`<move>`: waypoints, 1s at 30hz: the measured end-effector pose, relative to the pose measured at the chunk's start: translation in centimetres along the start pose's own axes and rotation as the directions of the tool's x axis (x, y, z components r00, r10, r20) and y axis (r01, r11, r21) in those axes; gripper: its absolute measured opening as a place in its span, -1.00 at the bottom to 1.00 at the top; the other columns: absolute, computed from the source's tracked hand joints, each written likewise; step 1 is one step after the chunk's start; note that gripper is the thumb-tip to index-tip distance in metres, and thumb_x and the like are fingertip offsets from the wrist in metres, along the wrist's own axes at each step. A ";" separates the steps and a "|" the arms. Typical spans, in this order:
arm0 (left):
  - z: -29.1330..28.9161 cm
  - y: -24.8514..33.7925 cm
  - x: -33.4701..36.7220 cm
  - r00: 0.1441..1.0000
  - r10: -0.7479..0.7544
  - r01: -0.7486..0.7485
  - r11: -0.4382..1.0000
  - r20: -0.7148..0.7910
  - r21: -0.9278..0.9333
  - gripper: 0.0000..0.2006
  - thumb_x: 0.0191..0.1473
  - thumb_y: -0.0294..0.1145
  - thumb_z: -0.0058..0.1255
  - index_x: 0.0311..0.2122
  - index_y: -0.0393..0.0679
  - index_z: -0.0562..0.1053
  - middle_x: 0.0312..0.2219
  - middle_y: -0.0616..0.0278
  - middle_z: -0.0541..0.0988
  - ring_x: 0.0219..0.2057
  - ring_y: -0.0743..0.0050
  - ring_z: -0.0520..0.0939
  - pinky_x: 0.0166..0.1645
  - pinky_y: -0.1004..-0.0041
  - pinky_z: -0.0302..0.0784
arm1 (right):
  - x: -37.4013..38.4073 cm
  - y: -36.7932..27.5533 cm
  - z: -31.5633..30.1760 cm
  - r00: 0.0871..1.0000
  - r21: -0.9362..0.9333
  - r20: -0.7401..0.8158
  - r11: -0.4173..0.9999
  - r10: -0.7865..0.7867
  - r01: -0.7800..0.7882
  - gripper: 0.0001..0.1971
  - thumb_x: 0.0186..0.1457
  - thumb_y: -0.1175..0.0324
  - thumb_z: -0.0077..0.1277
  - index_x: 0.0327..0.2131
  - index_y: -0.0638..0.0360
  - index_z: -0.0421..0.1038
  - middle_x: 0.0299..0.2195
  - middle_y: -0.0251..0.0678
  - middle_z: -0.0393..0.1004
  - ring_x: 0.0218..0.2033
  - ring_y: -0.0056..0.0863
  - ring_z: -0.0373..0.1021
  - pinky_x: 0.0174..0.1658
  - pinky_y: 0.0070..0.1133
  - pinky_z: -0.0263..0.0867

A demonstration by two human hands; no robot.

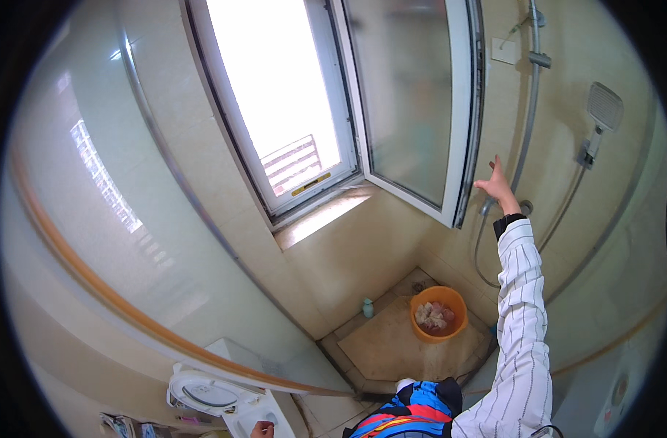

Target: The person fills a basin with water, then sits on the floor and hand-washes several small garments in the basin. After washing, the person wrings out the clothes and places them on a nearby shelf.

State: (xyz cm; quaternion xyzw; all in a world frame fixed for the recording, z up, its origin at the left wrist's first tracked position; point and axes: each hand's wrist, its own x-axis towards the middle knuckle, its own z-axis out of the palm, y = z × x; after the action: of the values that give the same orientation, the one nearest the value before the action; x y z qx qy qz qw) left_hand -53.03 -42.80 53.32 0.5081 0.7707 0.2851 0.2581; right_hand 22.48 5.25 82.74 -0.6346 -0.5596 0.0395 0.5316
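My right hand [496, 186] is raised at the end of a striped white sleeve, fingers apart and holding nothing. It sits beside the lower edge of the open window sash [421, 109] and just left of the grey shower rail [532, 95] and hose. My left hand [262, 429] shows only partly at the bottom edge, over the white toilet [209, 394]; its fingers are too small and cut off to read.
A square shower head [604, 107] hangs on the right wall. On the shower floor stand an orange bucket [439, 332] with cloths in it and a small teal bottle [368, 308]. A curved glass partition [129, 241] closes off the left side.
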 end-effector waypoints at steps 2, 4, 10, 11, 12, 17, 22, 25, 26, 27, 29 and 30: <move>0.2 1.6 -0.1 0.999 -0.025 0.024 1.000 -0.021 -0.012 -0.81 0.05 -0.33 0.01 -0.25 -0.17 0.47 -0.43 0.07 0.58 -0.42 0.30 0.60 -0.33 0.40 0.47 | 1.0 0.0 1.5 0.995 0.067 0.087 0.997 -0.056 0.051 0.07 -0.36 0.45 0.27 0.23 0.28 -0.22 0.13 0.03 0.13 0.13 -0.17 0.16 0.15 -0.44 0.13; 0.5 3.2 -0.3 0.997 -0.064 0.064 0.998 -0.035 -0.005 -0.81 0.05 -0.33 0.00 -0.25 -0.18 0.48 -0.41 0.07 0.58 -0.39 0.28 0.60 -0.31 0.39 0.47 | 1.6 0.2 2.5 0.967 0.088 0.183 0.982 -0.179 0.165 0.07 -0.36 0.46 0.26 0.24 0.26 -0.21 0.10 0.00 0.17 0.10 -0.21 0.20 0.11 -0.43 0.18; 1.0 6.7 -1.9 0.982 -0.179 0.179 0.984 -0.054 -0.009 -0.77 0.07 -0.27 -0.05 -0.22 -0.16 0.49 -0.37 0.06 0.59 -0.32 0.24 0.60 -0.23 0.37 0.47 | 1.5 0.6 3.8 0.998 0.235 0.003 0.970 -0.064 0.061 -0.35 -0.26 0.52 0.11 0.01 0.31 0.15 -0.12 -0.15 0.33 -0.22 -0.36 0.41 -0.18 -0.49 0.38; 1.0 7.1 -2.4 0.981 -0.187 0.187 0.982 -0.051 -0.014 -0.77 0.06 -0.27 -0.04 -0.22 -0.16 0.49 -0.36 0.06 0.59 -0.31 0.24 0.60 -0.22 0.37 0.47 | 1.2 0.3 3.8 0.997 0.269 -0.011 0.960 -0.073 0.073 -0.38 -0.24 0.50 0.12 0.00 0.31 0.16 -0.14 -0.17 0.34 -0.24 -0.37 0.41 -0.20 -0.50 0.38; 1.1 7.4 -2.7 0.980 -0.193 0.192 0.981 -0.051 -0.023 -0.76 0.06 -0.27 -0.04 -0.22 -0.15 0.49 -0.36 0.06 0.59 -0.31 0.24 0.60 -0.21 0.37 0.47 | 0.7 -0.1 3.7 0.998 0.320 -0.019 0.945 -0.063 0.065 -0.40 -0.21 0.48 0.12 -0.01 0.31 0.18 -0.17 -0.19 0.36 -0.26 -0.38 0.42 -0.21 -0.50 0.39; 2.2 7.2 -2.5 0.979 -0.176 0.170 0.984 -0.106 -0.058 -0.74 0.04 -0.25 -0.02 -0.22 -0.18 0.49 -0.35 0.02 0.59 -0.29 0.16 0.60 -0.20 0.35 0.47 | -2.5 -4.8 3.5 0.985 0.189 -0.006 0.967 -0.175 0.173 -0.61 -0.08 0.31 0.15 -0.21 0.28 0.29 -0.39 -0.22 0.42 -0.41 -0.43 0.42 -0.36 -0.51 0.37; 2.6 5.1 1.0 0.990 -0.065 0.062 0.998 -0.124 -0.030 -0.76 0.03 -0.28 -0.03 -0.25 -0.20 0.49 -0.40 -0.07 0.57 -0.30 0.05 0.59 -0.22 0.30 0.48 | -6.7 -13.2 6.6 0.933 0.114 0.101 0.936 -0.345 0.334 -0.71 -0.03 0.26 0.13 -0.46 0.25 0.27 -0.66 -0.14 0.35 -0.62 -0.27 0.35 -0.52 -0.49 0.27; 2.7 5.5 1.1 0.990 -0.080 0.078 0.997 -0.112 -0.016 -0.77 0.04 -0.28 -0.06 -0.27 -0.19 0.49 -0.40 -0.08 0.57 -0.32 -0.01 0.59 -0.22 0.27 0.48 | -7.0 -17.4 9.3 0.872 0.156 0.178 0.888 -0.456 0.433 -0.71 -0.03 0.26 0.13 -0.50 0.25 0.27 -0.66 -0.16 0.34 -0.62 -0.24 0.35 -0.54 -0.46 0.25; 2.7 5.9 0.9 0.988 -0.068 0.066 0.998 -0.138 -0.023 -0.76 0.05 -0.27 -0.07 -0.27 -0.20 0.49 -0.40 -0.08 0.57 -0.32 -0.02 0.59 -0.22 0.26 0.48 | -7.1 -18.6 10.4 0.841 0.186 0.147 0.850 -0.521 0.494 -0.71 -0.04 0.25 0.13 -0.51 0.24 0.26 -0.67 -0.18 0.34 -0.62 -0.23 0.35 -0.55 -0.45 0.25; 2.8 6.4 0.6 0.985 -0.066 0.062 0.998 -0.159 -0.030 -0.76 0.05 -0.27 -0.07 -0.27 -0.20 0.49 -0.39 -0.09 0.57 -0.32 -0.02 0.59 -0.22 0.25 0.48 | -7.3 -19.7 11.7 0.821 0.200 0.141 0.828 -0.553 0.524 -0.71 -0.05 0.25 0.13 -0.53 0.23 0.26 -0.68 -0.19 0.33 -0.62 -0.23 0.35 -0.55 -0.43 0.24; 2.9 7.2 -0.4 0.975 -0.131 0.124 0.991 -0.177 -0.049 -0.74 0.06 -0.27 -0.07 -0.25 -0.24 0.48 -0.35 -0.05 0.57 -0.32 0.06 0.57 -0.19 0.28 0.45 | -8.0 -21.6 14.3 0.788 0.209 0.153 0.799 -0.596 0.564 -0.70 -0.06 0.24 0.13 -0.55 0.21 0.25 -0.69 -0.22 0.32 -0.63 -0.21 0.35 -0.56 -0.40 0.23; 3.1 7.5 -0.9 0.965 -0.159 0.144 0.986 -0.209 -0.086 -0.78 0.03 -0.32 -0.03 -0.28 -0.24 0.49 -0.39 0.01 0.58 -0.34 0.17 0.59 -0.22 0.34 0.48 | -8.1 -22.7 15.8 0.775 0.204 0.159 0.789 -0.611 0.580 -0.70 -0.07 0.24 0.13 -0.56 0.19 0.24 -0.70 -0.24 0.32 -0.63 -0.20 0.34 -0.55 -0.39 0.23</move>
State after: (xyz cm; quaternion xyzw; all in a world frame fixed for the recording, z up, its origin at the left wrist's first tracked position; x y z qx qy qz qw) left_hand -45.84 -40.65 56.55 0.4044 0.8202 0.3448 0.2117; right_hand -5.88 4.83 87.82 -0.3761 -0.7818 -0.0219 0.4968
